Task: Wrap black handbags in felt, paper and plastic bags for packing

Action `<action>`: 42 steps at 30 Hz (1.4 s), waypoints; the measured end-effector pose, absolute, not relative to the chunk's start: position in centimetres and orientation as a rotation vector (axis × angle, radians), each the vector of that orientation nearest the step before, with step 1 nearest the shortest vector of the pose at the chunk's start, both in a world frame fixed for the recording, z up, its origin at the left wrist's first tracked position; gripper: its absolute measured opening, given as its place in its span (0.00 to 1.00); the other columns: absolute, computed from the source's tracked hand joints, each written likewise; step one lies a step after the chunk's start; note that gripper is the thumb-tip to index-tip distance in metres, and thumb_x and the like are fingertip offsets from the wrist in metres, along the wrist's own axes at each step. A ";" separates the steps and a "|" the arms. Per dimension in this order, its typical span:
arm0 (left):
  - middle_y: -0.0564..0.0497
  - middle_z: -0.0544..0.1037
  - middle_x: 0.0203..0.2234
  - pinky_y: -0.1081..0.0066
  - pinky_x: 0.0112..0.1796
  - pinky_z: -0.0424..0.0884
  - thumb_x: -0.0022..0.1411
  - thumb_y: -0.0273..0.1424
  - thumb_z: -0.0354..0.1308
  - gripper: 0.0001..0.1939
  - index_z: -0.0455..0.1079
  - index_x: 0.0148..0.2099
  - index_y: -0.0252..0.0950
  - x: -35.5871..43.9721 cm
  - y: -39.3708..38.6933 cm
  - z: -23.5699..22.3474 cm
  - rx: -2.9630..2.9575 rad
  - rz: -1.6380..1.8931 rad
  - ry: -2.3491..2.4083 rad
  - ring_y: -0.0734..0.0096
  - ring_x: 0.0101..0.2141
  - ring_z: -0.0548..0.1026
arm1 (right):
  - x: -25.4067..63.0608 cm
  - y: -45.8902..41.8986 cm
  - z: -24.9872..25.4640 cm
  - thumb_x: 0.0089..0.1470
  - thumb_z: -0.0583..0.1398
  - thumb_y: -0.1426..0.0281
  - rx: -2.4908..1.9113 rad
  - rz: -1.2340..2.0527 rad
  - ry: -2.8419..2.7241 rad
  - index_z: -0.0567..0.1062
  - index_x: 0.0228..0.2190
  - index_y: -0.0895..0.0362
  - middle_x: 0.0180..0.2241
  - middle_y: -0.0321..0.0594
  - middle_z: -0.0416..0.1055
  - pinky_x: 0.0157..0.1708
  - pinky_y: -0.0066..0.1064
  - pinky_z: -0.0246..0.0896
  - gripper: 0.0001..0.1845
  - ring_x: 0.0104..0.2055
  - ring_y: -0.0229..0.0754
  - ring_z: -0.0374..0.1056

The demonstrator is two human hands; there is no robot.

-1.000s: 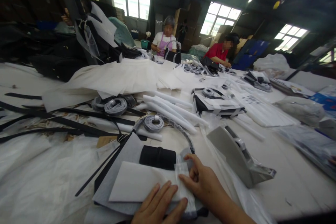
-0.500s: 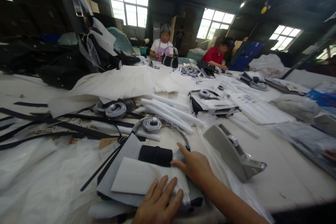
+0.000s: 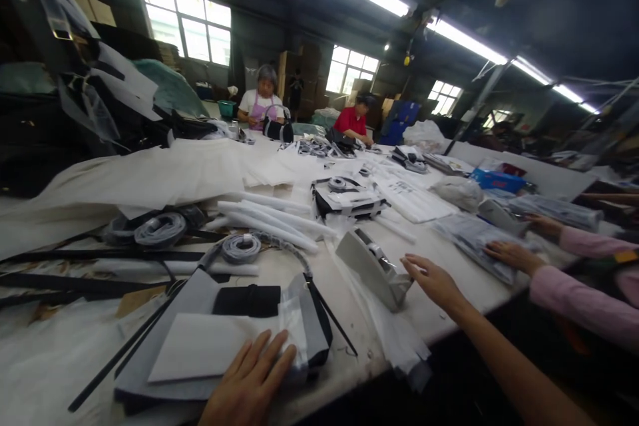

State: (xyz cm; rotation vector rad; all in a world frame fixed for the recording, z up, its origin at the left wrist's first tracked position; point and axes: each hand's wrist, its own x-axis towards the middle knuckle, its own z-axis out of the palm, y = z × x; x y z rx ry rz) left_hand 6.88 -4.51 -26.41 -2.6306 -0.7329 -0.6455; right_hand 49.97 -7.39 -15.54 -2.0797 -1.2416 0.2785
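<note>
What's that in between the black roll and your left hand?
In the head view, part of the white sheet lies between the black roll and the left hand.

On the desk, my L fingers lie on a paper sheet & plastic film, both on top of a bag. Just beyond the sheet, also on the bag: a small pouch. Behind that, a coiled strap; foam tubes behind the coil, a paper pile farther back L. Loose plastic sheets & flat straps L of my L fingers. Tape dispenser btwn both hands, nr end right by my R fingers. Packed bag behind the dispenser. Well R of my R fingers, a co-worker's hand on a flat packet; box behind it.
</note>
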 end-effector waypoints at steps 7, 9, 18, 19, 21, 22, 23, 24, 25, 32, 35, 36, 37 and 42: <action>0.59 0.73 0.58 0.72 0.54 0.70 0.51 0.12 0.46 0.39 0.67 0.62 0.46 6.9 -4.4 -26.4 -2.594 -0.712 -0.716 0.68 0.54 0.73 | 51.4 -5.9 -16.8 0.47 0.64 0.49 -1.991 0.728 -1.109 0.84 0.27 0.58 0.42 0.50 0.81 0.59 0.49 0.58 0.24 0.54 0.60 0.70; 0.59 0.73 0.58 0.72 0.53 0.70 0.51 0.12 0.46 0.39 0.67 0.62 0.46 6.9 -4.3 -26.4 -2.596 -0.718 -0.710 0.68 0.54 0.74 | 51.4 -6.1 -16.3 0.43 0.67 0.50 -1.918 0.797 -1.053 0.84 0.30 0.59 0.44 0.52 0.80 0.56 0.48 0.61 0.24 0.54 0.60 0.70; 0.59 0.73 0.58 0.73 0.54 0.70 0.50 0.12 0.45 0.40 0.66 0.62 0.45 6.8 -4.3 -26.2 -2.618 -0.690 -0.701 0.69 0.54 0.74 | 51.7 -10.8 -13.2 0.48 0.68 0.53 -1.718 0.895 -0.877 0.84 0.36 0.59 0.48 0.53 0.77 0.55 0.44 0.67 0.22 0.54 0.55 0.71; 0.59 0.73 0.58 0.73 0.54 0.70 0.50 0.12 0.45 0.40 0.66 0.62 0.46 6.8 -4.3 -26.2 -2.614 -0.688 -0.702 0.69 0.54 0.74 | 51.8 -11.5 -13.5 0.49 0.67 0.53 -1.732 0.916 -0.850 0.84 0.36 0.59 0.47 0.54 0.78 0.53 0.44 0.69 0.22 0.51 0.55 0.73; 0.58 0.72 0.59 0.73 0.53 0.71 0.51 0.13 0.46 0.39 0.66 0.63 0.45 6.8 -4.3 -26.4 -2.591 -0.660 -0.681 0.69 0.55 0.74 | 52.0 -12.9 -14.6 0.49 0.67 0.52 -1.760 0.947 -0.800 0.84 0.34 0.58 0.45 0.54 0.78 0.48 0.44 0.73 0.22 0.44 0.53 0.76; 0.58 0.72 0.59 0.72 0.53 0.72 0.51 0.13 0.46 0.39 0.66 0.63 0.44 6.7 -4.3 -26.4 -2.577 -0.647 -0.670 0.68 0.55 0.74 | 52.0 -13.3 -15.4 0.49 0.67 0.52 -1.771 0.956 -0.784 0.83 0.34 0.58 0.45 0.54 0.79 0.46 0.43 0.74 0.22 0.41 0.51 0.77; 0.58 0.71 0.60 0.72 0.53 0.72 0.51 0.13 0.46 0.39 0.66 0.63 0.44 6.7 -4.3 -26.5 -2.569 -0.628 -0.664 0.68 0.55 0.74 | 52.0 -13.6 -16.2 0.49 0.67 0.52 -1.783 0.959 -0.775 0.83 0.33 0.58 0.44 0.53 0.79 0.44 0.42 0.75 0.21 0.39 0.50 0.78; 0.58 0.71 0.60 0.71 0.53 0.72 0.51 0.14 0.46 0.39 0.65 0.63 0.44 6.7 -4.3 -26.5 -2.566 -0.606 -0.662 0.67 0.55 0.73 | 52.0 -13.8 -17.1 0.49 0.67 0.51 -1.794 0.955 -0.775 0.83 0.33 0.58 0.43 0.53 0.79 0.42 0.40 0.75 0.21 0.36 0.47 0.78; 0.58 0.70 0.61 0.70 0.53 0.72 0.51 0.14 0.46 0.39 0.65 0.63 0.45 6.6 -4.3 -26.5 -2.563 -0.587 -0.663 0.67 0.56 0.73 | 51.9 -13.8 -18.0 0.49 0.67 0.51 -1.806 0.943 -0.782 0.82 0.33 0.58 0.41 0.52 0.80 0.40 0.38 0.76 0.21 0.34 0.45 0.77; 0.58 0.70 0.61 0.70 0.52 0.74 0.53 0.14 0.46 0.39 0.64 0.64 0.45 6.6 -4.3 -26.5 -2.557 -0.578 -0.660 0.68 0.56 0.73 | 52.1 -12.9 -21.6 0.49 0.64 0.51 -1.972 0.626 -0.984 0.82 0.30 0.59 0.28 0.46 0.80 0.30 0.37 0.73 0.22 0.24 0.44 0.73; 0.59 0.70 0.61 0.70 0.53 0.73 0.51 0.13 0.45 0.40 0.65 0.63 0.45 6.7 -4.4 -26.5 -2.566 -0.619 -0.666 0.68 0.56 0.73 | 51.9 -14.2 -20.5 0.51 0.63 0.54 -2.034 0.392 -1.164 0.82 0.30 0.55 0.29 0.45 0.80 0.34 0.41 0.71 0.18 0.27 0.48 0.74; 0.59 0.70 0.61 0.71 0.53 0.72 0.51 0.13 0.45 0.40 0.65 0.63 0.45 6.7 -4.4 -26.4 -2.571 -0.626 -0.670 0.68 0.56 0.73 | 51.6 -14.7 -19.7 0.51 0.62 0.55 -2.033 0.334 -1.245 0.82 0.31 0.54 0.31 0.44 0.80 0.37 0.42 0.70 0.16 0.31 0.50 0.75; 0.59 0.70 0.61 0.71 0.53 0.72 0.51 0.13 0.45 0.40 0.65 0.63 0.44 6.7 -4.5 -26.4 -2.575 -0.634 -0.674 0.68 0.56 0.72 | 51.2 -15.2 -18.8 0.51 0.63 0.57 -2.023 0.305 -1.324 0.82 0.32 0.52 0.34 0.43 0.81 0.41 0.41 0.69 0.14 0.34 0.51 0.75; 0.56 0.70 0.61 0.67 0.53 0.73 0.49 0.14 0.46 0.40 0.65 0.64 0.43 7.0 -4.9 -26.1 -2.604 -0.721 -0.734 0.65 0.57 0.72 | 45.9 -14.7 -13.1 0.61 0.57 0.70 -1.725 0.008 -2.244 0.80 0.37 0.50 0.35 0.38 0.80 0.38 0.33 0.64 0.10 0.36 0.43 0.74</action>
